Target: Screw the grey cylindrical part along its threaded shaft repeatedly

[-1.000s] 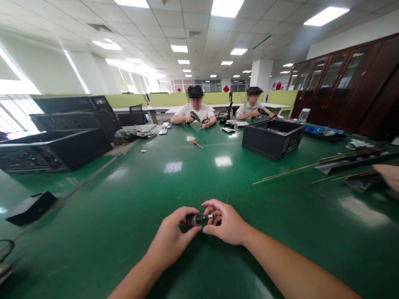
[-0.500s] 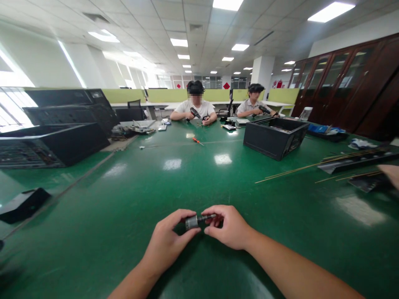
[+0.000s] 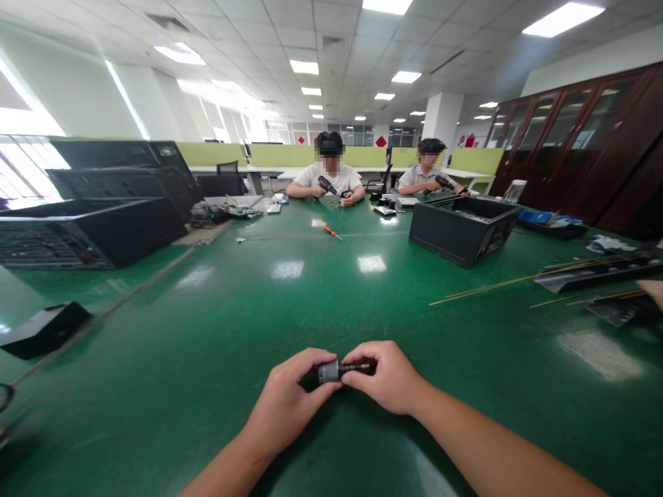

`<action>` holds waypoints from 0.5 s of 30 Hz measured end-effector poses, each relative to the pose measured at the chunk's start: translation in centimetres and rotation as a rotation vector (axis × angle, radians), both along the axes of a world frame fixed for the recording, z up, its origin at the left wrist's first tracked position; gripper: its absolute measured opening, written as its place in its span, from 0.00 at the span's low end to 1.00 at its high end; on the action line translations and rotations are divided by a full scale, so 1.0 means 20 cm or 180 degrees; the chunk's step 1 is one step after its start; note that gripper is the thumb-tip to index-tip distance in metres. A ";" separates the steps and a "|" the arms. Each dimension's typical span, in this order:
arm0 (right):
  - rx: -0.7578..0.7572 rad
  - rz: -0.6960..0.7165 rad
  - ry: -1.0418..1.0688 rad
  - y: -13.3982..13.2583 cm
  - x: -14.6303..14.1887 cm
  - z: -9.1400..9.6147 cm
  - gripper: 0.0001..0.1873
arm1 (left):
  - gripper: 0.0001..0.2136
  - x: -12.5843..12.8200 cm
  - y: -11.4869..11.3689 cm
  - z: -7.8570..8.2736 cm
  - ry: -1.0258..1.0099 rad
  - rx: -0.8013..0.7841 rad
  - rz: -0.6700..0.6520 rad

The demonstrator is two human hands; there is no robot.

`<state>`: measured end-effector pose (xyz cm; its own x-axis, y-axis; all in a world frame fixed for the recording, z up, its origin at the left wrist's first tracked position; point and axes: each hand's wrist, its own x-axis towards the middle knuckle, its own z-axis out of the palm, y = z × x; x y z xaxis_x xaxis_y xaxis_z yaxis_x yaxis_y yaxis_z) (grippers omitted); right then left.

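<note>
Just above the green table, a small silver motor [image 3: 328,373] lies sideways between my two hands. My left hand [image 3: 282,397] is closed around its cylindrical body, thumb below and fingers above. From the body a dark ribbed shaft [image 3: 355,368] with a lighter tip points right. My right hand [image 3: 391,379] pinches this shaft near the body, between thumb and fingers. The fingertips of both hands almost meet. Parts of the motor are hidden behind my fingers.
On the green table [image 3: 248,304] lies an orange screwdriver [image 3: 332,232]. Computer cases stand left [image 3: 145,238] and right [image 3: 440,231]. Thin rods [image 3: 481,289] lie at right, a black box [image 3: 49,331] at left. Two people opposite [image 3: 326,181] hold power drills; another hand shows at the right edge.
My right hand's fingers have closed in along the shaft toward the motor body, and my hands are nearer each other. The view has shifted slightly.
</note>
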<state>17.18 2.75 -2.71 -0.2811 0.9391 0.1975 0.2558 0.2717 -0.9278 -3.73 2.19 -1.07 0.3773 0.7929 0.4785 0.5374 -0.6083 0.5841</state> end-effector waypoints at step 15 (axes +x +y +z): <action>0.0241 -0.0040 -0.0126 -0.02 0.01 0.04 0.08 | 0.12 -0.01 0.01 -0.03 -0.0030 0.0017 0.0077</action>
<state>17.31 2.36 -1.97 -0.2784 0.9254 0.2571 0.2958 0.3373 -0.8937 -3.87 2.31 -1.72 0.3536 0.7991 0.4862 0.5464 -0.5983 0.5860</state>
